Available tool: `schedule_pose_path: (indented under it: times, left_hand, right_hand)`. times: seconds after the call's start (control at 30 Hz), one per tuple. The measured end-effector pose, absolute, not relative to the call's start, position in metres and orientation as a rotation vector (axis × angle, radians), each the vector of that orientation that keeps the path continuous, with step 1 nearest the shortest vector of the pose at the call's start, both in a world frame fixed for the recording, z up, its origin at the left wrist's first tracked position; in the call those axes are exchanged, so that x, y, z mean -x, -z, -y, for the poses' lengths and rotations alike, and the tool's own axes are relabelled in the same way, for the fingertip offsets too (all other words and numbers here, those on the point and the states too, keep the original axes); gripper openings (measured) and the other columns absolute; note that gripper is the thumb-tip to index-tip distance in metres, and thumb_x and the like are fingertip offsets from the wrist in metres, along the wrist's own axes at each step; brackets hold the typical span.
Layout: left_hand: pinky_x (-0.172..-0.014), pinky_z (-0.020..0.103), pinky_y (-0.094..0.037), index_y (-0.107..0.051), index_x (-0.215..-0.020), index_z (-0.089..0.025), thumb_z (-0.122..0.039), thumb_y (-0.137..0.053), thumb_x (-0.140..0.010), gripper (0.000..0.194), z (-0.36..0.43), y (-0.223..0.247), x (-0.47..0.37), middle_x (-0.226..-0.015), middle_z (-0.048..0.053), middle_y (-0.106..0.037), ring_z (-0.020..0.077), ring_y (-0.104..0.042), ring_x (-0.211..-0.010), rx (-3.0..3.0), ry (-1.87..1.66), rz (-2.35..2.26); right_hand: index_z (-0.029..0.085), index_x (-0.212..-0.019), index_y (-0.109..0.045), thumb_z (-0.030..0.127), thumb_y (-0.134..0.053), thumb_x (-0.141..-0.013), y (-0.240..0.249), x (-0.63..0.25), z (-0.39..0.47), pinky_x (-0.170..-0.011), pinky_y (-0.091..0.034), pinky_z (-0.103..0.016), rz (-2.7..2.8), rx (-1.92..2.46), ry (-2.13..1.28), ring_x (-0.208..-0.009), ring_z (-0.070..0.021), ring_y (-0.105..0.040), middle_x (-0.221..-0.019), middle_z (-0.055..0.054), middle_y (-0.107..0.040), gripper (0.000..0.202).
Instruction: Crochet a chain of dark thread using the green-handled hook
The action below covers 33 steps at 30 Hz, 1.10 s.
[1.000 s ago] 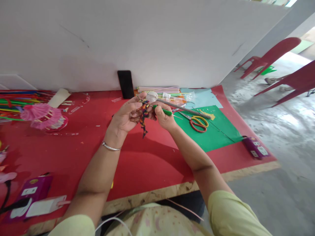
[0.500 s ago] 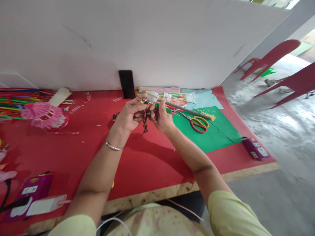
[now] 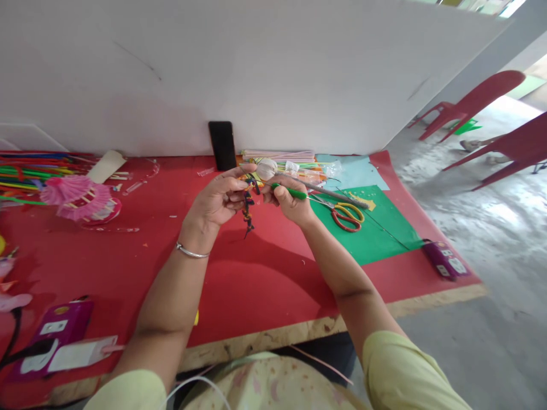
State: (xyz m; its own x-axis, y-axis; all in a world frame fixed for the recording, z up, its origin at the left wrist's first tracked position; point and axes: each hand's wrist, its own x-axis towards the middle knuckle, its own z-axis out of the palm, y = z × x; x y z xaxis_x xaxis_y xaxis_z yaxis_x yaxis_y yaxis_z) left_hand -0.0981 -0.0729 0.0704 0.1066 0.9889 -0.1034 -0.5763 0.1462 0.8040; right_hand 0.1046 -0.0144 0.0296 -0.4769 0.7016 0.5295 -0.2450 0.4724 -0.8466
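Above the red table top, my left hand [image 3: 213, 199] pinches a strip of multicoloured knotted yarn [image 3: 248, 208] in dark blue, orange and red. The strip's lower end hangs loose below my fingers. My right hand [image 3: 293, 205] is closed around a crochet hook [image 3: 294, 192] with a green handle, held just right of the yarn. Its tip by the yarn is too small to make out. Beyond my right hand, scissors [image 3: 346, 216] with one yellow and one red handle rest on a green sheet [image 3: 384, 233].
A black phone [image 3: 223, 146] leans on the white board [image 3: 273, 68]. A pink pleated paper piece [image 3: 81, 196] and coloured sticks [image 3: 34, 171] lie left. A grey rod [image 3: 333, 193] crosses the green sheet. Purple boxes [image 3: 444, 260] sit at both sides; red chairs [image 3: 482, 105] stand right.
My right hand has moved slightly right with the crochet hook, whose metal shaft no longer shows against the yarn. My left hand has shifted a little left, still holding the yarn strip.
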Motion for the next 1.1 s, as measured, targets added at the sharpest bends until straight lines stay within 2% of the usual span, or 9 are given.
schedule_pose_path:
  times: [0.13,0.3,0.4,0.5,0.63,0.7,0.87,1.0,1.1]
  left_hand:
    - [-0.039,0.017,-0.021,-0.086,-0.100,-0.018,-0.009,-0.081,-0.062,0.040,0.071,-0.069,0.102,-0.064,-0.003,-0.064,0.0018,-0.034,-0.041,-0.682,-1.286,-0.770]
    - [-0.038,0.016,-0.020,-0.090,-0.098,-0.017,-0.009,-0.080,-0.058,0.042,0.070,-0.064,0.105,-0.063,-0.002,-0.065,0.0023,-0.037,-0.041,-0.698,-1.273,-0.798]
    - [-0.039,0.015,-0.023,-0.091,-0.095,-0.018,-0.008,-0.085,-0.057,0.040,0.070,-0.063,0.103,-0.068,0.001,-0.071,0.0022,-0.040,-0.043,-0.753,-1.294,-0.809]
    - [-0.040,0.016,-0.026,-0.092,-0.092,-0.020,-0.008,-0.094,-0.055,0.039,0.071,-0.062,0.093,-0.068,0.001,-0.073,0.0030,-0.042,-0.045,-0.807,-1.401,-0.822]
    - [-0.041,0.017,-0.025,-0.092,-0.091,-0.023,-0.013,-0.103,-0.055,0.039,0.071,-0.059,0.071,-0.070,0.002,-0.077,0.0056,-0.050,-0.048,-0.865,-1.729,-0.835]
    - [-0.041,0.019,-0.029,-0.091,-0.093,-0.024,-0.018,-0.104,-0.059,0.038,0.072,-0.057,0.061,-0.065,0.000,-0.072,0.0088,-0.054,-0.049,-0.869,-1.806,-0.826]
    - [-0.040,0.020,-0.025,-0.090,-0.095,-0.025,-0.022,-0.104,-0.061,0.036,0.072,-0.053,0.059,-0.059,-0.003,-0.068,0.0061,-0.044,-0.043,-0.851,-1.738,-0.848]
    - [-0.040,0.018,-0.021,-0.089,-0.097,-0.025,-0.020,-0.101,-0.060,0.040,0.073,-0.057,0.065,-0.068,-0.003,-0.072,0.0039,-0.041,-0.045,-0.796,-1.630,-0.834]
    - [-0.041,0.017,-0.022,-0.087,-0.094,-0.022,-0.019,-0.100,-0.059,0.037,0.074,-0.061,0.067,-0.067,-0.003,-0.070,0.0036,-0.041,-0.046,-0.771,-1.658,-0.870]
  right_hand:
    - [0.019,-0.093,-0.080,0.074,-0.071,-0.101,-0.038,-0.113,0.008,-0.069,-0.055,-0.029,1.900,0.301,-0.992,-0.071,-0.0155,-0.068,-0.080,-0.004,-0.074,0.057]
    - [0.020,-0.088,-0.082,0.067,-0.076,-0.102,-0.054,-0.125,0.006,-0.080,-0.058,-0.033,2.028,0.243,-0.879,-0.081,-0.0187,-0.070,-0.084,-0.007,-0.078,0.049]
    - [0.019,-0.086,-0.081,0.070,-0.070,-0.104,-0.051,-0.124,0.009,-0.065,-0.054,-0.030,1.966,0.319,-1.149,-0.068,-0.0156,-0.064,-0.074,-0.004,-0.072,0.056]
    - [0.019,-0.086,-0.077,0.081,-0.066,-0.100,-0.036,-0.111,0.013,-0.052,-0.046,-0.024,1.729,0.381,-1.453,-0.060,-0.0125,-0.059,-0.069,-0.001,-0.064,0.064]
    - [0.024,-0.102,-0.071,0.089,-0.065,-0.095,-0.018,-0.089,0.020,-0.047,-0.043,-0.019,1.436,0.503,-1.658,-0.072,-0.0129,-0.068,-0.091,-0.002,-0.068,0.065]
    - [0.024,-0.103,-0.069,0.092,-0.064,-0.093,-0.015,-0.083,0.025,-0.046,-0.044,-0.019,1.426,0.523,-1.713,-0.074,-0.0137,-0.072,-0.096,-0.004,-0.069,0.069]
    - [0.023,-0.089,-0.067,0.093,-0.066,-0.091,-0.021,-0.081,0.033,-0.051,-0.050,-0.023,1.404,0.535,-1.643,-0.069,-0.0149,-0.070,-0.079,-0.001,-0.065,0.070]
    - [0.024,-0.083,-0.063,0.097,-0.057,-0.092,-0.028,-0.079,0.034,-0.046,-0.040,-0.023,1.277,0.536,-1.753,-0.051,-0.0112,-0.056,-0.062,0.005,-0.052,0.074]
    - [0.024,-0.083,-0.062,0.100,-0.051,-0.092,-0.032,-0.079,0.033,-0.043,-0.035,-0.024,1.197,0.542,-1.856,-0.044,-0.0098,-0.048,-0.057,0.007,-0.049,0.077]
